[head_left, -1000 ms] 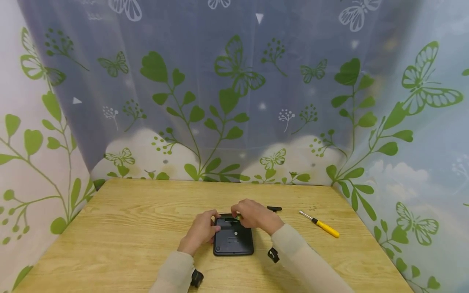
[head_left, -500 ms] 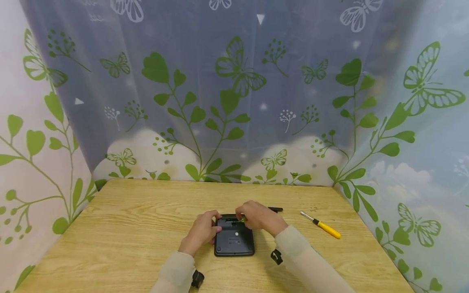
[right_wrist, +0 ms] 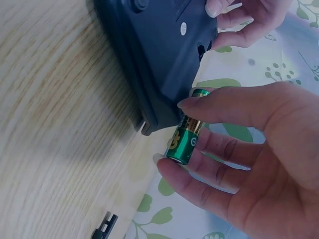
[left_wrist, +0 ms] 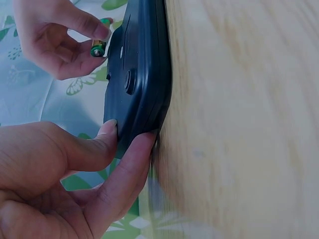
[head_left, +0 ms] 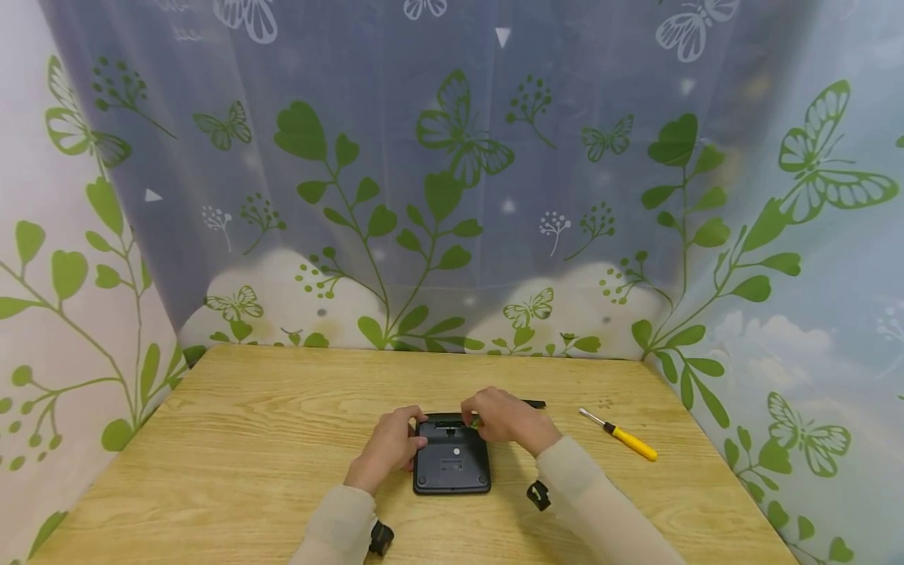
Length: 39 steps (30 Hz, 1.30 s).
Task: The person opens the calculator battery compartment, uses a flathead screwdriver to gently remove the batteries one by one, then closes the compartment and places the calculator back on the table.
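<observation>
A black calculator (head_left: 452,477) lies back side up on the table, its battery compartment (head_left: 446,424) uncovered along the far edge. My left hand (head_left: 384,446) grips its left edge, thumb on the back and fingers at the side, as the left wrist view shows. Between thumb and fingertips, my right hand (head_left: 503,419) pinches a green and gold battery (right_wrist: 185,142). That battery is beside the calculator's far right corner in the right wrist view; whether it touches the casing I cannot tell.
A small black cover (head_left: 535,403) lies behind the right hand, partly hidden by it. To the right rests a screwdriver (head_left: 632,442) with a yellow handle. Patterned curtains (head_left: 339,235) hang behind the wooden table (head_left: 282,424).
My right hand has moved slightly right, taking the battery away from the compartment, more of which now shows. The left hand keeps its hold on the calculator.
</observation>
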Motion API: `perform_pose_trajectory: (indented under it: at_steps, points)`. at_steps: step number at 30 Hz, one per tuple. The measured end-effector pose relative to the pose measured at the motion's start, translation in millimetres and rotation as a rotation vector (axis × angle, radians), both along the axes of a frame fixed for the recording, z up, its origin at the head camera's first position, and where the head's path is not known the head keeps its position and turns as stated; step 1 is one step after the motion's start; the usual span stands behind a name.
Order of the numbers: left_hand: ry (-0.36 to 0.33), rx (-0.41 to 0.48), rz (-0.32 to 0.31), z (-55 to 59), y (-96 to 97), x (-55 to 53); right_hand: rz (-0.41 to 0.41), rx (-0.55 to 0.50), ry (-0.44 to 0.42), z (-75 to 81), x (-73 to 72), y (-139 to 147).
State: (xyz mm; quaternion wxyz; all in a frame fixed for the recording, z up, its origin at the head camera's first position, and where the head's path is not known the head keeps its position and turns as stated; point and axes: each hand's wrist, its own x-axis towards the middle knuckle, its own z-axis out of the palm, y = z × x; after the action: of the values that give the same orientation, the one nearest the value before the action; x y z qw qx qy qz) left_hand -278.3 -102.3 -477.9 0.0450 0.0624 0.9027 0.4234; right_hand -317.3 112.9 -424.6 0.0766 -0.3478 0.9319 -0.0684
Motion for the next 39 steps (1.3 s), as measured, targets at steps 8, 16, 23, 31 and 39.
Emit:
perform_pose_trajectory:
  at_steps: [8, 16, 23, 31, 39]
  points:
    - [0.003, 0.001, 0.001, 0.1, 0.4, 0.5, -0.022, 0.004, -0.003, 0.0, 0.5, 7.2]
    - [0.013, 0.006, 0.004, 0.6, 0.6, 2.0, -0.033, -0.009, -0.035, 2.3, 1.8, 15.5]
    - [0.022, 0.013, 0.001, 0.6, 0.4, 1.5, -0.029, 0.010, -0.048, 1.1, 0.1, 24.1]
    - [0.031, 0.001, -0.002, -3.2, 0.0, -0.8, -0.063, 0.022, -0.072, 0.2, 1.0, 31.3]
    - [0.038, 0.009, -0.005, -1.1, -0.2, 1.6, -0.099, 0.030, -0.108, -0.9, 1.2, 35.0]
